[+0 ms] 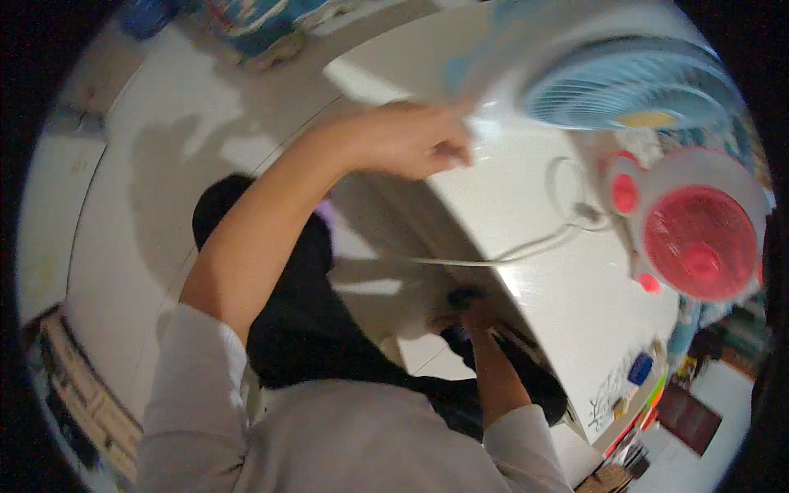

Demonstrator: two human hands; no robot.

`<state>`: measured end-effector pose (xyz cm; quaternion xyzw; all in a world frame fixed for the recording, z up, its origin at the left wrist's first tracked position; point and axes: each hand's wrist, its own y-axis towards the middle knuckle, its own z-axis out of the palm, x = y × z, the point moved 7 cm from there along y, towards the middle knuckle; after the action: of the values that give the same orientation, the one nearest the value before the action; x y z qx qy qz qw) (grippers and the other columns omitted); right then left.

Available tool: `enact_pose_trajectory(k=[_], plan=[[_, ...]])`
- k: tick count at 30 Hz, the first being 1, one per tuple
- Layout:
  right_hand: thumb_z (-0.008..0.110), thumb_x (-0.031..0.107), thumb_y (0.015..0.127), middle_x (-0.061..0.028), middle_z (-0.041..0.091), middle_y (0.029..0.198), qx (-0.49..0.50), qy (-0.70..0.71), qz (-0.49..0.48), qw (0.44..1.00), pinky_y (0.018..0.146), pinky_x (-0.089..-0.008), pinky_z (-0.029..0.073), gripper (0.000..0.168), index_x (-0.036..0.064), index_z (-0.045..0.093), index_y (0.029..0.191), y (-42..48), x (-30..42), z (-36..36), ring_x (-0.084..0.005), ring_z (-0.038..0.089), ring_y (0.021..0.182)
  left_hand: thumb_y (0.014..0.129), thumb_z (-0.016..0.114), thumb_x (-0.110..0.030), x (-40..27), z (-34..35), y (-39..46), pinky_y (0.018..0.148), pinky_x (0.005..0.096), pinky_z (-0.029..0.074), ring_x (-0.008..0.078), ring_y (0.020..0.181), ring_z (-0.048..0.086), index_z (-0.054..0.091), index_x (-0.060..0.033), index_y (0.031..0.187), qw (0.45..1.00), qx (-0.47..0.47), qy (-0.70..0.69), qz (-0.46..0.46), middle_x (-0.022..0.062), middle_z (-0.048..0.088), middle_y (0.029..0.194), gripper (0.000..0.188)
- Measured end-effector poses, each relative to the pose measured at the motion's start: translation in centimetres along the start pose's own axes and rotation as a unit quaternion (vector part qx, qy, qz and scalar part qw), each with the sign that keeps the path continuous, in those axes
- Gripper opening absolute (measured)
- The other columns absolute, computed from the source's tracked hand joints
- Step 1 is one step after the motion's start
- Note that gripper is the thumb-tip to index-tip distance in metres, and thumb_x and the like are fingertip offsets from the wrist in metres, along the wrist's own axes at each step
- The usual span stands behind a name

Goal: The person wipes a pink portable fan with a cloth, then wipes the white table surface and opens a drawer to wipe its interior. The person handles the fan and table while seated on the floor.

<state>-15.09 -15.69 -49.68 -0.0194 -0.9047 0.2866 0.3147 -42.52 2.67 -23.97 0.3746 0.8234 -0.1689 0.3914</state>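
My left hand [434, 145] is over the near left edge of the white tabletop [530, 185], its fingers bent. A pale, blurred thing with blue patches lies just beyond it; whether the hand touches it is unclear. My right hand [474, 320] is low in shadow beside the table's edge, close to a small dark object [465, 297]; its grip is hidden by the dark. A white cable [524, 251] runs from the tabletop over the edge. At the tabletop's right side stands a round white plastic item with a red disc [699, 243]. A blue fan grille [629, 86] is behind it.
My legs in black trousers [302, 308] are below the table edge. A blue object [640, 368] and several small items sit at the table's lower right corner. A dark red box-like item [689, 419] lies beyond. Patterned fabric [265, 24] is at the top left, on the floor side.
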Motion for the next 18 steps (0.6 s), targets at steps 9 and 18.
enact_pose_trajectory(k=[9, 18], plan=[[0.061, 0.007, 0.071, -0.0157, 0.063, 0.107, 0.004, 0.098, 0.014, 0.995, 0.089, -0.0319, 0.045, 0.036, 0.000, 0.061, 0.106, -19.7, 13.8, -12.0, -0.0254, 0.059, 0.100, 0.084, 0.059, -0.007, -2.7, 2.5, -1.7, 0.111, 0.0484, 0.021, 0.0211, 0.128, 0.041, 0.060, -0.0118, 0.114, 0.992, -0.074, 0.096, 0.025, 0.0009, 0.053, 0.130, 0.031], [0.063, 0.009, 0.066, -0.0174, 0.050, 0.120, -0.215, -0.166, -0.165, 0.948, 0.091, -0.0427, 0.045, 0.048, 0.007, 0.054, 0.113, -23.1, 9.2, -23.7, -0.0369, 0.051, 0.109, 0.079, 0.066, -0.019, -5.2, 3.6, 1.1, 0.099, 0.0407, 0.037, 0.0286, 0.113, 0.050, 0.062, -0.0055, 0.107, 0.971, -0.106, 0.211, 0.033, 0.0121, 0.058, 0.115, 0.031]])
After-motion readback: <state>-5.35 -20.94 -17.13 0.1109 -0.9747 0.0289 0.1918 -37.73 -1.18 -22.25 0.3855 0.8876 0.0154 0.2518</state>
